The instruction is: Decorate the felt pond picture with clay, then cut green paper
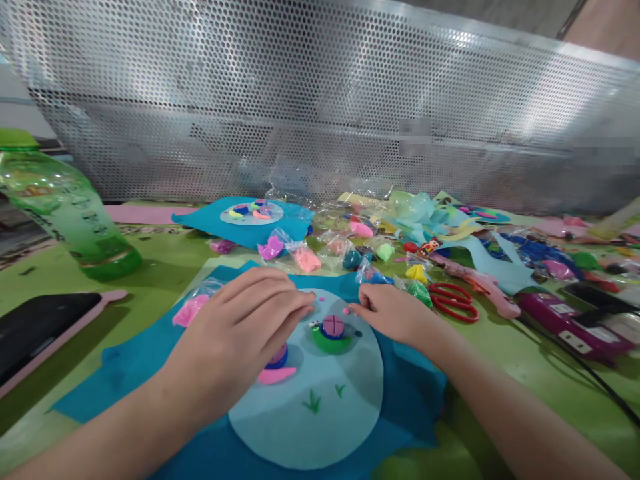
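A pale blue paper disc (320, 427) lies on a blue sheet (405, 400). On it sits a clay snail with a green body (330, 341) and purple shell (333, 327). A second snail, with a pink body (277, 375), is partly hidden behind my left hand (235, 327). That hand hovers over the disc's left side, its fingers pressed together; anything between them is hidden. My right hand (387, 312) is curled at the disc's upper right, fingertips against a small pink clay ball (347, 311). Green clay grass (313, 402) is near the front.
A green bottle (75, 207) and a phone (45, 333) are at the left. Behind lie another decorated disc (253, 213), bagged clay (305, 257) and paper scraps. Red-handled scissors (454, 302), a pink glue gun (480, 283) and a purple power strip (575, 327) lie right.
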`<state>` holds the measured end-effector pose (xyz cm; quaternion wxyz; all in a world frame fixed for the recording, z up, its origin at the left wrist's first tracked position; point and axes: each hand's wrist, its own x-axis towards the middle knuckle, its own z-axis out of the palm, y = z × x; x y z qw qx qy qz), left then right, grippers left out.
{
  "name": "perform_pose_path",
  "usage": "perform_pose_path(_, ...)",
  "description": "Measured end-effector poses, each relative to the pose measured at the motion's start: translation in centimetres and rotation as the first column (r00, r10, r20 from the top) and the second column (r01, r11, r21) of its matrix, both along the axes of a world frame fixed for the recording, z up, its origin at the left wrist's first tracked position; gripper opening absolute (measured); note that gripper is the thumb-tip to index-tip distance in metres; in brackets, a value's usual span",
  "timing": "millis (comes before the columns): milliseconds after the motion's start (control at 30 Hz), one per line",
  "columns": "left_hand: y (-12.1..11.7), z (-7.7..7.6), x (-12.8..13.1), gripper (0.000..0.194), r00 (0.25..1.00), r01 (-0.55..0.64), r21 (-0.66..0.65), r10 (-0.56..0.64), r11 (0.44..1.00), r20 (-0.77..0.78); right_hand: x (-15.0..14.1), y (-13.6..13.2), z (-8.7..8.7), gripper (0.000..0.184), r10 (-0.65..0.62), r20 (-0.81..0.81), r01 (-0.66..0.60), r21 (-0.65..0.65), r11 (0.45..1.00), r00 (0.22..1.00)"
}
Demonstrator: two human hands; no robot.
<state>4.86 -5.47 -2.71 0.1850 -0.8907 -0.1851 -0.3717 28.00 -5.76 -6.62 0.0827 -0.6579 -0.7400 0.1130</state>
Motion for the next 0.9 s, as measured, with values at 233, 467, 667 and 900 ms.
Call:
perform_pose_path(233,0.0,0.0,-0.2,0.014,0.999,-0.014,0.032,0.015,0.999,-0.049,0.8,0.0,0.2,0.021,0.049,-0.05,-0.051,-0.038,0.998,0.998)
perform_pose_path(467,0.1,0.0,-0.2,0.015,0.999,-0.006,0.044,0.008,0.999,-0.053,1.0,-0.1,0.4,0.017,0.103,-0.1,-0.108,-0.049,0.993,0.99)
perform_pose_path(667,0.0,-0.2,-0.2,0.017,0.998,0.011,-0.203,0.001,0.979,0.058,1.1,0.1,0.5,0.012,0.117,-0.169,-0.117,0.01,0.993,0.979)
perform_pose_path(900,-0.4,-0.5,0.5,0.012,0.977,0.022,-0.738,0.142,0.674,0.159,-0.7,-0.9,2.3,0.013,0.13,-0.393,-0.068,0.169,0.983,0.91)
